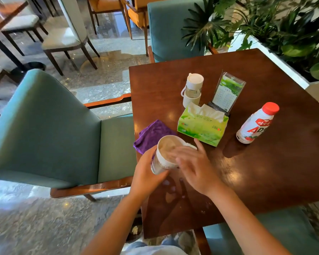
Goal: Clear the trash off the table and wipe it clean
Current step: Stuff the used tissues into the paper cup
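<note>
Little of the job looks done: the left hand (145,173) grips a paper cup (166,155) tilted over the table (265,162) near its edge, while the blurred right hand (193,162), fingers spread, seems to push something into it. Droplets remain on the dark glossy wood. A purple cloth (151,135) waits untouched. Teal chairs and plants surround.

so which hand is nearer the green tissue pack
Right. The right hand reaches over the paper cup, fingertips just short of the green tissue pack; the left hand grips the cup's far side.
</note>
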Tool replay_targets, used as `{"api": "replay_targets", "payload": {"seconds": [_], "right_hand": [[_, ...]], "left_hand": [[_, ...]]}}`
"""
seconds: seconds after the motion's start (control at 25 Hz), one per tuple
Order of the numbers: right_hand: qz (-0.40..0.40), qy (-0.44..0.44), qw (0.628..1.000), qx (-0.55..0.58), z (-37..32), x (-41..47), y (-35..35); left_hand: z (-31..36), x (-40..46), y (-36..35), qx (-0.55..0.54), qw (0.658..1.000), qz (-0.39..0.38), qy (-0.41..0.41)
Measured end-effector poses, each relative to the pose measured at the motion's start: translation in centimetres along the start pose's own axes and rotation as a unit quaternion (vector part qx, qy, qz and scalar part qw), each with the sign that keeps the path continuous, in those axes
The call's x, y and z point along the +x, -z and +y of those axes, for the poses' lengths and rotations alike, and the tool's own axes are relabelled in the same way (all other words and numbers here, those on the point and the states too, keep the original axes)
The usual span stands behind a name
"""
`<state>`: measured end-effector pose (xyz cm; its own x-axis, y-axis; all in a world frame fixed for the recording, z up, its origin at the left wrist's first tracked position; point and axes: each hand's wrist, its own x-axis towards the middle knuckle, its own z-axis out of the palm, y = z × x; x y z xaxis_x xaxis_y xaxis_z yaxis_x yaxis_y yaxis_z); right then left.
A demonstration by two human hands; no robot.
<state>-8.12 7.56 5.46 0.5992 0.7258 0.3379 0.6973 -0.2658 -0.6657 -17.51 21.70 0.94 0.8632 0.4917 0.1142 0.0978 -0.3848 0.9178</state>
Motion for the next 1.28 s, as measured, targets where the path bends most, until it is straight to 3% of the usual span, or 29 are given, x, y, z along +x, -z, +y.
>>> {"api": "replay_targets", "payload": {"seconds": [0.12,0.16,0.24,0.32,0.4,0.52,0.68,0.84,0.92,1.04,1.28], "right_hand": [[0.126,-0.106,0.986,0.012,3.3,0.6,0.3],[0.108,-0.156,0.981,-0.038,4.8,0.6,0.1],[-0.011,-0.219,0.963,-0.159,7.6,0.4,-0.9],[-0.121,-0.221,0.947,-0.198,9.1,0.3,-2.4],[-0.174,-0.217,0.94,-0.198,10.0,0.5,-3.8],[-0.196,-0.242,0.923,-0.227,10.9,0.9,-5.3],[-0.087,-0.285,0.938,-0.177,11.0,0.4,-5.0],[0.113,-0.269,0.956,-0.028,7.4,1.0,-1.1],[0.152,-0.234,0.96,0.031,5.1,1.2,1.6],[0.111,-0.145,0.979,0.089,1.3,0.9,4.3],[0.037,-0.085,0.993,-0.07,-1.6,0.6,3.1]], "left_hand": [[-0.9,-0.3,0.6,0.018,0.999,0.018,0.03],[-1.1,-0.4,0.8,0.026,0.999,0.025,0.037],[-1.4,-0.8,1.0,0.031,0.998,0.038,0.046],[-1.8,-1.0,1.1,0.031,0.997,0.042,0.052],[-1.9,-1.1,1.2,0.037,0.997,0.044,0.057],[-2.1,-0.9,1.6,0.044,0.996,0.049,0.058],[-2.2,-0.5,2.0,0.037,0.997,0.048,0.049],[-2.4,-0.2,1.4,0.035,0.998,0.031,0.046],[-2.2,0.0,0.9,0.033,0.998,0.023,0.039],[-1.2,0.7,-0.2,0.029,0.999,0.012,0.014],[1.5,0.9,-2.0,-0.03,0.999,-0.033,-0.026]]}}
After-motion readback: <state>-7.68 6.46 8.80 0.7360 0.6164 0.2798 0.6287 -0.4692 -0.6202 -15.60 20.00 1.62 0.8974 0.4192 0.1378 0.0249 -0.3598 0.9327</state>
